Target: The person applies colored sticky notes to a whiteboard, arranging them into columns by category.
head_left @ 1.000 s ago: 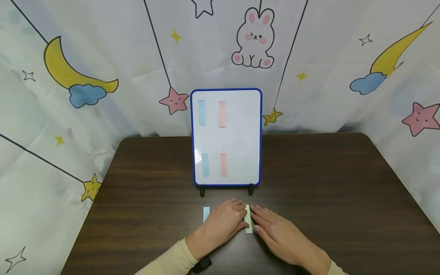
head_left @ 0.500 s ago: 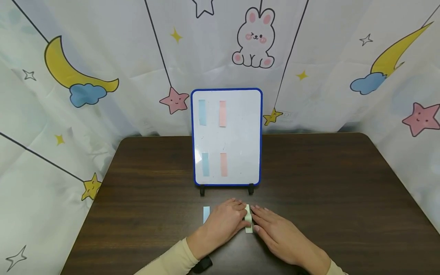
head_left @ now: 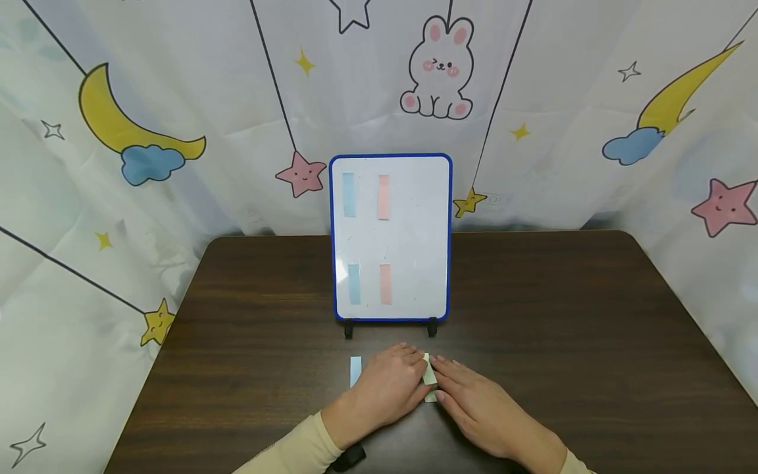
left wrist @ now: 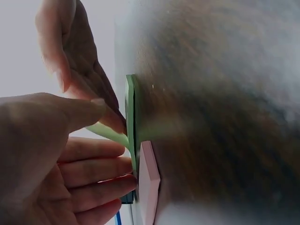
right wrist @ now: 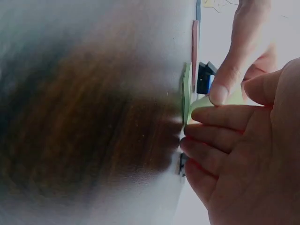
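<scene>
A small pad of green sticky notes (left wrist: 131,103) lies on the table between both hands. Its top sheet (left wrist: 108,132) bends up from the pad, between the thumb and fingers of my left hand (head_left: 387,385). My right hand (head_left: 488,411) rests at the pad's right side with straight fingers, their tips right at its edge in the right wrist view. Beside the green pad is a pink sticky note pad (left wrist: 149,183), hidden under my left hand in the head view. A light blue strip of sticky notes (head_left: 355,370) shows left of that hand.
Behind the hands stands a blue-framed whiteboard (head_left: 419,243) on black feet (head_left: 348,328). Two blue strips (head_left: 349,195) and two pink strips (head_left: 384,197) stick to it. The dark wooden table (head_left: 562,316) extends around, with a printed curtain (head_left: 367,85) behind.
My left thumb has slid right, and the green sheet has bent up from the pad under it. My right hand has stayed nearly still.
</scene>
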{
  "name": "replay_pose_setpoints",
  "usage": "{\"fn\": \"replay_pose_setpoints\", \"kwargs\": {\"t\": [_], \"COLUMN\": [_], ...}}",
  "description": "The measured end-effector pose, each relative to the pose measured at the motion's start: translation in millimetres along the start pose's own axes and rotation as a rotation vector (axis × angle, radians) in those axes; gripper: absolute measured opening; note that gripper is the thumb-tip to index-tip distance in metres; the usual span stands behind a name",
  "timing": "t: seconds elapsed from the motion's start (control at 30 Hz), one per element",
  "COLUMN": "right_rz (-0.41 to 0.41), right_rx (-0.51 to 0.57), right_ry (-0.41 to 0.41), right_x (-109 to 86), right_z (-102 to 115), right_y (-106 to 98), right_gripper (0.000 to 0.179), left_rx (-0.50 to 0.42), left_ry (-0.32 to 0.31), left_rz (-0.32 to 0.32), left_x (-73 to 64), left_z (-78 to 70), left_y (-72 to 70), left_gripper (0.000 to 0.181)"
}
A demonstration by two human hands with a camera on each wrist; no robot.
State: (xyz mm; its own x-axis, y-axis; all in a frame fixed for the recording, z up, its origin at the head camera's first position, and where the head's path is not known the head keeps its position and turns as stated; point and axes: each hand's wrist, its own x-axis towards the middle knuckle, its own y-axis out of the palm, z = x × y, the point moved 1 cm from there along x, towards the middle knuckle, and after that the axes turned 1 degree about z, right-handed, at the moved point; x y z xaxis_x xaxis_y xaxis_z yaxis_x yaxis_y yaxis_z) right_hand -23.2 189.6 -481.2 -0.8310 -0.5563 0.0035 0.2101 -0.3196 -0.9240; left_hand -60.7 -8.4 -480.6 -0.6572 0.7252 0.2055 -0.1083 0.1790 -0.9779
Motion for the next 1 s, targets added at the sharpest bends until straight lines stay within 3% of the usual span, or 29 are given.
{"fn": "replay_pose_setpoints", "kwargs": {"t": [0.2,0.5,0.7,1.0], "right_rz": [-0.001,0.018,0.040,0.012], "right_rx": [-0.005,-0.027,-0.022,-0.044], "right_ry": [0.016,0.016,-0.014,-0.047], "right_x": [-0.5,-3.3,-4.4,-2.5], "right_z": [2.1,12.0,15.2,13.3], "right_y": [-1.0,-8.9,-8.0,-0.2], "right_gripper": [0.048,0.045,0.044,0.043], "left_rx": [0.094,-0.027,-0.071,0.042], "left_ry": [0.019,-0.007,-0.010,0.013], "left_rz": [0.012,-0.030,-0.020,-0.001], "left_x": [0.7,3.1,3.4,5.7], "left_z": [-3.6,2.7,5.1,2.6], "left_y": [-1.0,-1.5,-1.0,-2.8], "left_gripper": [0.028,0.019,0.014,0.015]}}
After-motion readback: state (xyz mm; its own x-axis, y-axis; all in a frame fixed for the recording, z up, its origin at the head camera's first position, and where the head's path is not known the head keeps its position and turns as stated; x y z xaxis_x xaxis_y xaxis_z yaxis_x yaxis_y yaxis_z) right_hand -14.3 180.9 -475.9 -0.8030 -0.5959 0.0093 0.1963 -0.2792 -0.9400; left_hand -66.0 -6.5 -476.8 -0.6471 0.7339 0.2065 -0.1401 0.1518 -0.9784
